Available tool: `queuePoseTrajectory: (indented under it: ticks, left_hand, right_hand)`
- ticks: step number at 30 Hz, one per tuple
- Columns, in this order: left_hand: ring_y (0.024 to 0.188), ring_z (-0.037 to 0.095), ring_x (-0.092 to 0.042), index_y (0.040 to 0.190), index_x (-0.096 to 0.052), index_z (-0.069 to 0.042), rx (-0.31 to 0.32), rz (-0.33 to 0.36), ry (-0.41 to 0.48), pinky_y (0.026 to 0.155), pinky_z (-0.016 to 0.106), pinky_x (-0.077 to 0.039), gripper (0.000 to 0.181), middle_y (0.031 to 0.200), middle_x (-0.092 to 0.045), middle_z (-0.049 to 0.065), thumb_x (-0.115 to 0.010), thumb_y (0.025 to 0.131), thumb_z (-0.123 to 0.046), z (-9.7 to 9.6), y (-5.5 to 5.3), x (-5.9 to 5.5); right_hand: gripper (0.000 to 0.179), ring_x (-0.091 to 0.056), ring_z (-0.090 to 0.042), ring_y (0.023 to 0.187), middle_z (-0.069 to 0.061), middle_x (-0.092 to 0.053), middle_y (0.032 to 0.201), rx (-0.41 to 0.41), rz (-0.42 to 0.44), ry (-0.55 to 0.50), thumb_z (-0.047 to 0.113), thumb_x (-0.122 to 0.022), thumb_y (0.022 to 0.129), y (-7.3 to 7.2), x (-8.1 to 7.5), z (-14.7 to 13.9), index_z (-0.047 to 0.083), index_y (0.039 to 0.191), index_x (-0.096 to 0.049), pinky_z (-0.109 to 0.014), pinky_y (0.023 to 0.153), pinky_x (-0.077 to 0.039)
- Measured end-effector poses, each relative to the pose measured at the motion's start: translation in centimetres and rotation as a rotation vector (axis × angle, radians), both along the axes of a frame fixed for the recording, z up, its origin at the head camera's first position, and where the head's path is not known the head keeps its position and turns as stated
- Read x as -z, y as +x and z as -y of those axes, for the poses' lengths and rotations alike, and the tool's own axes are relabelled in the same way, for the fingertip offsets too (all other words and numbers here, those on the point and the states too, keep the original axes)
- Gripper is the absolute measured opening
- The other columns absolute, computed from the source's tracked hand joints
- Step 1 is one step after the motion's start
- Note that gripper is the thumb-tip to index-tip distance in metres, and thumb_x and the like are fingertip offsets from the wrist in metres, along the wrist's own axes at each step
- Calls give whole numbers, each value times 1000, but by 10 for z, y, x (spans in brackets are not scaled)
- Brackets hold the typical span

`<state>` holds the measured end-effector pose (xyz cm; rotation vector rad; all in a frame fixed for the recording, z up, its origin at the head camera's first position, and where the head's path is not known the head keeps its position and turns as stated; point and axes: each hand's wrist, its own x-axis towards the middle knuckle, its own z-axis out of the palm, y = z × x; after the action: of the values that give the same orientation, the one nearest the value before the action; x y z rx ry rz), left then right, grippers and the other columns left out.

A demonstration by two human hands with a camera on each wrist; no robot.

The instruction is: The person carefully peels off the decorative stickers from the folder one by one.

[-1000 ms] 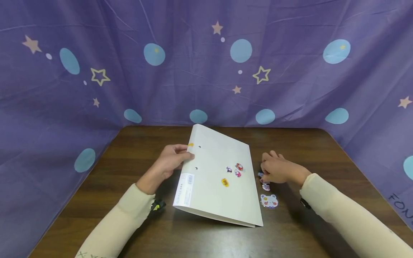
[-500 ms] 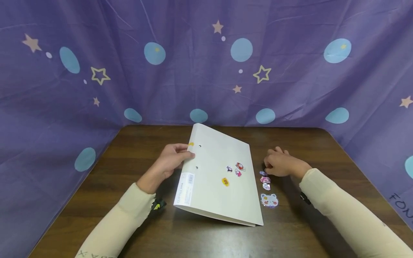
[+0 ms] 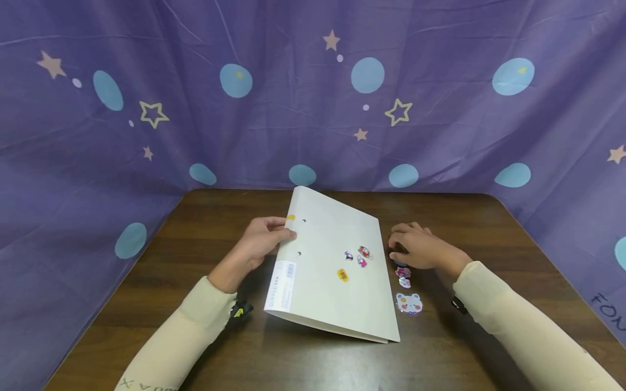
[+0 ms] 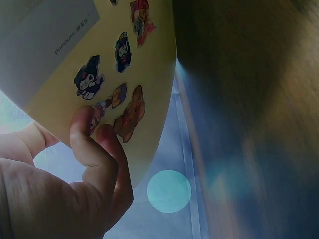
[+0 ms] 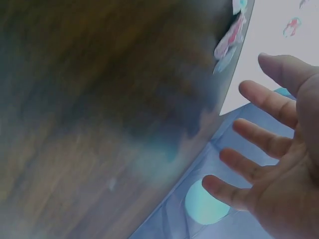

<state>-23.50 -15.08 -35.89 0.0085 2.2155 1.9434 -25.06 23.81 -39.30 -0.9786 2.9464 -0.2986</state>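
A white clip file (image 3: pixel 332 239) stands tilted on the table, its spine raised on the left. My left hand (image 3: pixel 259 241) grips the spine, thumb on the front cover and fingers behind. In the left wrist view two fingertips press the sticker-covered underside, next to a brown bear sticker (image 4: pixel 130 114). Several small stickers (image 3: pixel 362 262) are on the front cover. My right hand (image 3: pixel 423 247) hovers just right of the file, fingers spread apart with nothing between them in the right wrist view. Below it lie small pink stickers (image 3: pixel 403 272) and a larger white bear sticker (image 3: pixel 409 304).
The brown wooden table (image 3: pixel 220 347) reaches back to a purple curtain (image 3: pixel 293 81) with stars and blue ovals. A white label (image 3: pixel 283 287) is on the lower spine. Dark wrist devices (image 3: pixel 240 309) show at both cuffs.
My right hand shifts slightly right, then back left toward the file's edge, its fingers loosening. The left hand and the file stay in place.
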Motion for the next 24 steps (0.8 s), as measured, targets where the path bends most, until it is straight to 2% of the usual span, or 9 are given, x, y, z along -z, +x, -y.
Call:
queuePoseTrajectory:
  ticks: [4,8,16,24]
  left_hand:
    - [87,25,-73,140,-53,10,1,0,0,77,40,-63,54,122,-65,25,-70,90,-3,1,-1,1]
    - [87,24,-73,139,-54,9,-2,4,1,77,40,-63,53,122,-66,24,-71,89,-2,0,-1,1]
    - [87,24,-73,139,-54,8,0,2,-3,78,41,-63,54,121,-66,24,-71,89,-3,0,-1,0]
    - [87,24,-72,140,-53,9,-1,4,-10,77,39,-63,55,122,-65,25,-71,89,-3,1,0,0]
  right_hand:
    - [30,-45,-53,132,-25,-53,145,-24,-29,-23,26,-72,98,4,2,10,9,121,-69,-75,102,-37]
    - [45,-41,-52,138,-25,-50,149,-38,-42,-12,32,-71,98,7,3,17,6,134,-64,-72,110,-32]
    - [40,-39,-52,140,-23,-50,150,-88,-127,-13,36,-72,97,12,3,28,9,127,-69,-74,109,-31]
    - [46,-35,-49,145,-21,-47,154,-106,-166,21,41,-70,97,15,3,41,9,131,-69,-76,109,-29]
